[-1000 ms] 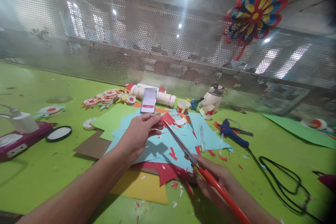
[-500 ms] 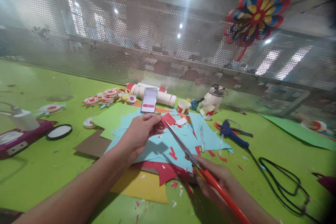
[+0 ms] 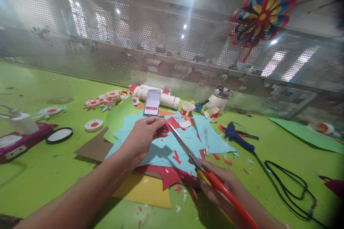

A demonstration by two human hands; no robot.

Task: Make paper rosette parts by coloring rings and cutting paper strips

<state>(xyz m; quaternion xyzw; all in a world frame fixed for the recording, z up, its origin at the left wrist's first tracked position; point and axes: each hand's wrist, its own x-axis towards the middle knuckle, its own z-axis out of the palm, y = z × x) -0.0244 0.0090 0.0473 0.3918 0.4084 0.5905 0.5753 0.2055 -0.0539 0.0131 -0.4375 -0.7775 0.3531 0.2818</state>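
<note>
My left hand (image 3: 146, 132) pinches a small piece of red paper (image 3: 172, 122) between thumb and fingers, above a pile of coloured sheets. My right hand (image 3: 219, 182) is wrapped round the red handles of a pair of scissors (image 3: 196, 162). The blades point up and left, and their tips meet the lower right part of the red piece. Beneath both hands lie light blue paper sheets (image 3: 161, 155) strewn with red and white scraps. A red sheet (image 3: 172, 179) and a yellow sheet (image 3: 147, 191) stick out at the near side.
A phone (image 3: 152, 103) leans against white paper rolls (image 3: 170, 101) at the back. A paper cup (image 3: 187, 108) and a bottle (image 3: 217, 101) stand behind the pile. To the right lies a blue glue gun (image 3: 239, 139) with its black cable; to the left, a purple power strip (image 3: 32, 139).
The light green sheet at the back left of the pile has changed shape, its edge now curved. My hands, the scissors and the red piece stay nearly in place.
</note>
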